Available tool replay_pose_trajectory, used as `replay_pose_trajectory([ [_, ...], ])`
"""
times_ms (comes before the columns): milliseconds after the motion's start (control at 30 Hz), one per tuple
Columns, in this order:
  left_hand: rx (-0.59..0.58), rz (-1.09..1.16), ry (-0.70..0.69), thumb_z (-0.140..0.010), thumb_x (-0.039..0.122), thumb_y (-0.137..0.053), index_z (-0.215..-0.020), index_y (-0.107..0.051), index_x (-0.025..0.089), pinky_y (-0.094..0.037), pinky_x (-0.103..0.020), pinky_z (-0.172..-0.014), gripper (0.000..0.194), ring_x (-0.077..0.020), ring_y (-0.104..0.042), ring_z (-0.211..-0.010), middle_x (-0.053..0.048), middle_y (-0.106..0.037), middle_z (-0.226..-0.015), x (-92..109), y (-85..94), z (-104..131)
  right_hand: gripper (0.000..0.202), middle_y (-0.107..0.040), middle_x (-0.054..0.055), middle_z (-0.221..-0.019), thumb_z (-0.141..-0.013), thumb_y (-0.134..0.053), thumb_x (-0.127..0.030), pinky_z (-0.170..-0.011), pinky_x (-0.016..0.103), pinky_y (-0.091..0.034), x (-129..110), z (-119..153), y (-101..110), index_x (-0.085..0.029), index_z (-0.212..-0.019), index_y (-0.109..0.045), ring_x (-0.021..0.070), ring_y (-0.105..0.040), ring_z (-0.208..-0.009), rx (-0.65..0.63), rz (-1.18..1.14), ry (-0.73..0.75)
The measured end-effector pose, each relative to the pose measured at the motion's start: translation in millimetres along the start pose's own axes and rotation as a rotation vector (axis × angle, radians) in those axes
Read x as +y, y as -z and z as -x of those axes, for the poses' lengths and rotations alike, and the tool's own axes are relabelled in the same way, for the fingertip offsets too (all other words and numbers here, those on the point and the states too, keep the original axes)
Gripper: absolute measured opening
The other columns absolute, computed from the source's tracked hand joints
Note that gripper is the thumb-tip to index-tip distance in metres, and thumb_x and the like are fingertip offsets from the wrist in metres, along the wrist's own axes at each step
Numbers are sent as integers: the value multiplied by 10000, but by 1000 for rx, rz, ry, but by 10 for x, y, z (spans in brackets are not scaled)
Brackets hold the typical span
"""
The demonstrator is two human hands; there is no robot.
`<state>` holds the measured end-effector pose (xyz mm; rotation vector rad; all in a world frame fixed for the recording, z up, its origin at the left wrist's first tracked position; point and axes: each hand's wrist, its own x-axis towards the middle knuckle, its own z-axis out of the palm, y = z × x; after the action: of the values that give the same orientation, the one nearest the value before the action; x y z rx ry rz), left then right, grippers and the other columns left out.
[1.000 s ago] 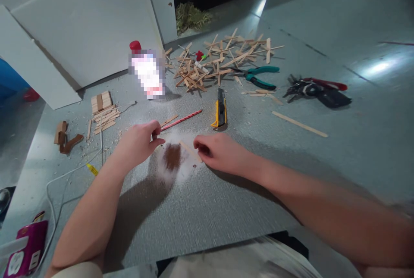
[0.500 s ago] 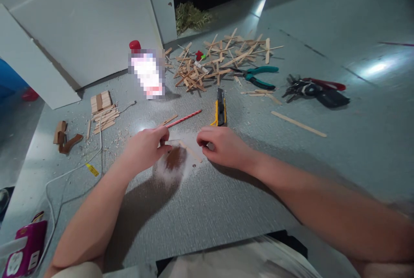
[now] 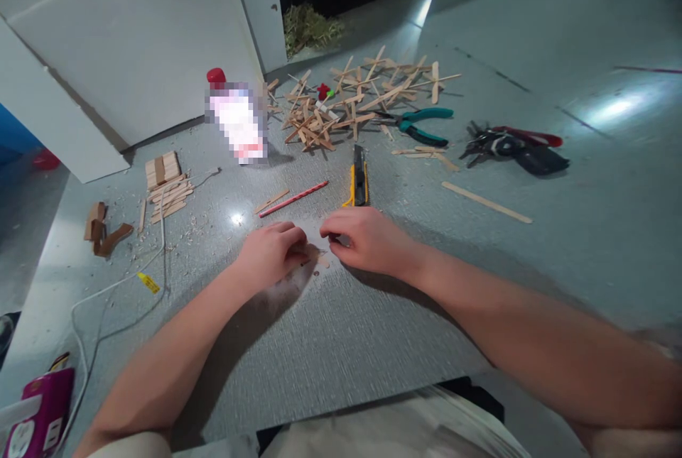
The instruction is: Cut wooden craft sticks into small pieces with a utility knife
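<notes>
My left hand (image 3: 271,252) is low over the grey tabletop with its fingers closed and bent down. A short pale end of a wooden craft stick (image 3: 324,260) shows beside its fingertips; its grip is hidden. My right hand (image 3: 367,238) rests just to the right, thumb and fingers curled together, and I cannot make out anything between them. Right behind it lies a yellow and black utility knife (image 3: 359,177). A red patterned pencil-like stick (image 3: 294,199) and a thin wooden strip (image 3: 272,201) lie behind my left hand. Pale dust covers the surface around my hands.
Crossed craft sticks (image 3: 367,89) are heaped at the back, beside teal-handled pliers (image 3: 426,124). Keys (image 3: 487,142) and a long craft stick (image 3: 487,202) lie right. On the left are stacked sticks (image 3: 169,188), a white cable (image 3: 122,277) and a blurred-out upright object (image 3: 239,124).
My left hand has moved right and slightly down, over the craft stick and a brown patch that showed before. My right hand has hardly moved. The view has shifted slightly.
</notes>
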<state>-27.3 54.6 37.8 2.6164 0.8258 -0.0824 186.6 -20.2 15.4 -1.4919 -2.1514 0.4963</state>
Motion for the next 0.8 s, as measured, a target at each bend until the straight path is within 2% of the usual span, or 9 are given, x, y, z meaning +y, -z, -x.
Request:
replay_pose_trajectory([
  [100,35,-60,7,-942,278,-573,-1040,-703,208,-494,-351,-828,177,-226,-644,-969,-79,-686,-1073,25,-50,11,174,-715,50,-873,-801,-555,-111,-769,298,-431,8,1,3,-198,-871,-688,191,-630,-828,2,7,-4],
  [267,41,-126,-29,-995,307,-509,-1039,-735,218,-492,-380,-841,247,-222,-653,-909,-81,-691,-1065,63,-93,35,172,-715,46,-873,-818,-544,-126,-779,302,-436,40,5,42,-204,-861,-691,193,-635,-839,20,16,-9],
  [433,57,-136,-106,-995,267,-516,-1060,-732,231,-476,-400,-935,229,-230,-663,-1015,-62,-707,-1105,56,-135,36,163,-729,50,-878,-830,-554,-137,-789,307,-447,58,5,55,-202,-859,-701,197,-651,-847,37,20,-11],
  [667,113,-137,-158,-975,218,-539,-1028,-728,217,-503,-381,-894,195,-216,-684,-1016,-58,-720,-1124,25,-206,24,153,-735,36,-868,-794,-588,-119,-779,296,-467,84,-14,-8,-201,-850,-705,188,-665,-835,39,22,4],
  [800,155,-155,-171,-968,218,-551,-1001,-727,201,-515,-375,-861,179,-211,-685,-978,-58,-719,-1092,21,-253,33,132,-721,18,-814,-783,-601,-120,-720,275,-468,113,-66,6,-204,-817,-696,167,-656,-763,50,48,-21],
])
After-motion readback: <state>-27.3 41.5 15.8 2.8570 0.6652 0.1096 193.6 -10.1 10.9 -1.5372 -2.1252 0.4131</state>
